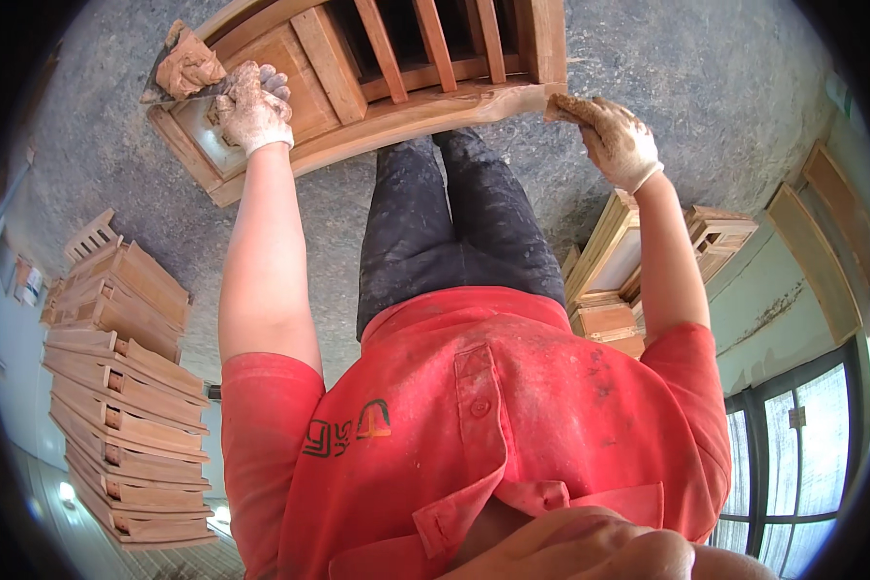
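A curved wooden furniture piece, with a panel and several slats, spans the top of the head view above my legs. My left hand, in a soiled white glove, is closed at its left end, above a pale shiny patch; what it grips is unclear. Beside it lie a crumpled brown sheet and a dark flat piece, partly hidden. My right hand, also gloved, has its fingers together on a small brown pad at the right end of the curved front rail.
Tall stacks of wooden parts stand at the left. Wooden frames and pieces rest on the grey floor at the right. Long boards lean by the right wall, near glazed windows.
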`<state>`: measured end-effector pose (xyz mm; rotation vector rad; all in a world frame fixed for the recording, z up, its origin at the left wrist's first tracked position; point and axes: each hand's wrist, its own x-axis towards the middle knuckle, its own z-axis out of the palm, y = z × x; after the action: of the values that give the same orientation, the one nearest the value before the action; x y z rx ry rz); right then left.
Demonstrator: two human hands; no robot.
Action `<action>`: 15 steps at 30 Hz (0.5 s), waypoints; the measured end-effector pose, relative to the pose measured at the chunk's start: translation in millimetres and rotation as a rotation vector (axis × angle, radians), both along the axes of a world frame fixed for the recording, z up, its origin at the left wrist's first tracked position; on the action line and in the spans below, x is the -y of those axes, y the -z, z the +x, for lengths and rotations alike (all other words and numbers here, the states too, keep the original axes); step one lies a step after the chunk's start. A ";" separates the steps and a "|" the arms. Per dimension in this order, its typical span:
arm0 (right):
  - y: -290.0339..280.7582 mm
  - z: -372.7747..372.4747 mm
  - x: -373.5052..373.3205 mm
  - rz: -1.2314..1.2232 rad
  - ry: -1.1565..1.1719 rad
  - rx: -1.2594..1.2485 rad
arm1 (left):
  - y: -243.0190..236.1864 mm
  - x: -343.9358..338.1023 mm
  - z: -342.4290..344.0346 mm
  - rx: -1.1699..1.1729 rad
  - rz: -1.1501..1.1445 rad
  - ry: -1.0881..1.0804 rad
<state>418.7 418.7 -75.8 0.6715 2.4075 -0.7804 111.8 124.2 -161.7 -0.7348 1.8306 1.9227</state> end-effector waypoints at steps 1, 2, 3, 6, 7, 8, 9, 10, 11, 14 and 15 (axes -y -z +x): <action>0.5 -5.8 -1.1 0.018 -0.147 0.047 | -0.3 1.6 -0.6 0.006 -0.008 0.005; 1.2 -7.2 3.2 0.013 -0.151 0.043 | -0.6 2.7 -0.6 0.001 -0.014 0.001; 0.6 -7.7 9.6 0.024 -0.101 0.020 | -0.4 3.3 -0.4 -0.004 -0.005 -0.001; -2.8 -3.7 35.3 0.059 0.053 -0.047 | 0.9 4.2 -0.4 -0.021 0.021 -0.003; 0.3 2.3 46.6 0.026 0.102 -0.088 | 1.0 4.6 -1.4 -0.016 0.028 -0.008; 4.9 10.4 60.5 -0.007 0.151 -0.128 | 0.8 5.6 -2.0 -0.011 0.034 -0.014; 10.3 14.1 75.2 -0.017 0.147 -0.142 | -4.1 6.2 -3.6 -0.026 0.025 -0.018; 10.9 18.2 88.5 -0.037 0.201 -0.175 | -7.6 1.4 -1.2 0.009 0.016 0.000; 11.0 20.0 97.7 -0.058 0.255 -0.208 | -9.9 -3.2 1.1 0.043 0.007 0.019; 6.6 2.7 126.4 -0.083 0.268 -0.269 | -3.2 3.0 0.3 -0.012 -0.009 -0.008; 4.6 -2.9 133.1 -0.078 0.280 -0.293 | -2.9 1.4 0.3 -0.006 0.038 -0.021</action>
<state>415.9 285.6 -80.4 0.9324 2.5560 -1.1522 112.1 122.8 -158.8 -0.7395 1.7917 1.9686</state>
